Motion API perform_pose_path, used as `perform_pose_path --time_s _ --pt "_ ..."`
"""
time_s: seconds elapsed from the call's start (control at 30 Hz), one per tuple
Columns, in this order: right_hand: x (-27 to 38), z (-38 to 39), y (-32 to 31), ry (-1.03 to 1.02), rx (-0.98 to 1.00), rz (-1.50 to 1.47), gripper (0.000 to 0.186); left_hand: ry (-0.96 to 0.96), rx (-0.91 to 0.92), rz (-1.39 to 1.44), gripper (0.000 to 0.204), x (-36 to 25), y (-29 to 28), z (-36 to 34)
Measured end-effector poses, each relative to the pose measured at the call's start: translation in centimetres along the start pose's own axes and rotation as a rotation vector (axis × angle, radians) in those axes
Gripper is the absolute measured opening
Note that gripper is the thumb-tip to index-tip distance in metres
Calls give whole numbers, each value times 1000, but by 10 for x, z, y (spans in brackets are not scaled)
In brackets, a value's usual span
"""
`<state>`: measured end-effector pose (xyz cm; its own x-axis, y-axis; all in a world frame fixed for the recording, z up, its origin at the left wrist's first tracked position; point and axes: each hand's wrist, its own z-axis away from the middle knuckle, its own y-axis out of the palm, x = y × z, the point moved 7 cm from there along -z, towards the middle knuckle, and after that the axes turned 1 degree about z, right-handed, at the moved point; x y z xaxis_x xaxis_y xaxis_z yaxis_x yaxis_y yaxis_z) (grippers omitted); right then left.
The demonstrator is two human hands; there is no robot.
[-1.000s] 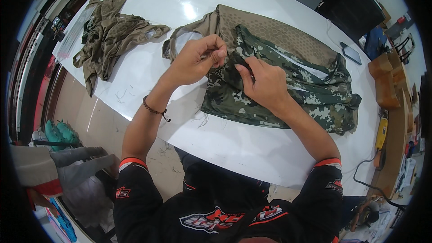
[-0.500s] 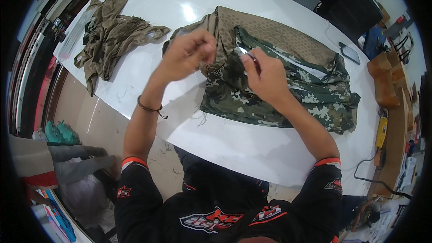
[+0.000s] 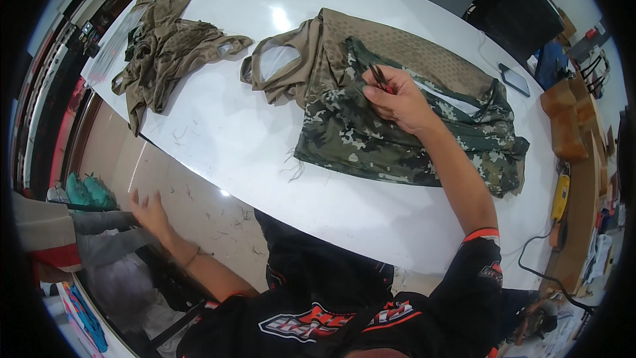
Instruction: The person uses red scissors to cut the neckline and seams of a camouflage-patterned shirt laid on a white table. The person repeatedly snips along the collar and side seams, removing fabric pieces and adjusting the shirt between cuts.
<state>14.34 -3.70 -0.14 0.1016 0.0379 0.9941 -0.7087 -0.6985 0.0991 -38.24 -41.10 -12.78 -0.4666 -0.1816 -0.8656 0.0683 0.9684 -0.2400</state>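
Note:
My right hand (image 3: pixel 405 105) is closed around small thread snips (image 3: pixel 380 78) with dark tips and a bit of red, held above a green camouflage garment (image 3: pixel 358 146). Beneath that garment lies a tan one with a hexagon pattern (image 3: pixel 397 36), its round opening (image 3: pixel 278 63) spread to the left. Away from the table, low on the left, my left hand (image 3: pixel 151 215) hangs over the floor with fingers apart, slightly blurred and holding nothing visible. Loose threads (image 3: pixel 295 167) trail from the camouflage cloth's lower left corner.
A crumpled tan garment (image 3: pixel 165 53) lies at the white table's (image 3: pixel 225 139) far left. A phone (image 3: pixel 515 79) rests near the right edge. Thread scraps dot the floor (image 3: pixel 225 225). Grey clothing (image 3: pixel 106 238) hangs at the left, and a wooden shelf (image 3: pixel 570 179) stands at the right.
My left hand has swung from above the garments down and left, past the table edge. My right hand has shifted slightly, and the snips' dark tips now point up.

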Motion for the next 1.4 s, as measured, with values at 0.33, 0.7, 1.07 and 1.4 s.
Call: perform_pose_path --time_s 0.33,0.7,1.07,1.4 --pt "57 -43 -21 -94 -337 531 32 13 262 250 35 -129 46 6" --pt "144 137 -117 -69 -527 896 29 665 1076 292 29 -343 213 144" --pt "84 311 -269 392 -1004 1076 47 749 1089 144 49 -380 341 178" --pt "100 305 -300 134 -1014 412 16 285 1235 105 44 -340 383 156"
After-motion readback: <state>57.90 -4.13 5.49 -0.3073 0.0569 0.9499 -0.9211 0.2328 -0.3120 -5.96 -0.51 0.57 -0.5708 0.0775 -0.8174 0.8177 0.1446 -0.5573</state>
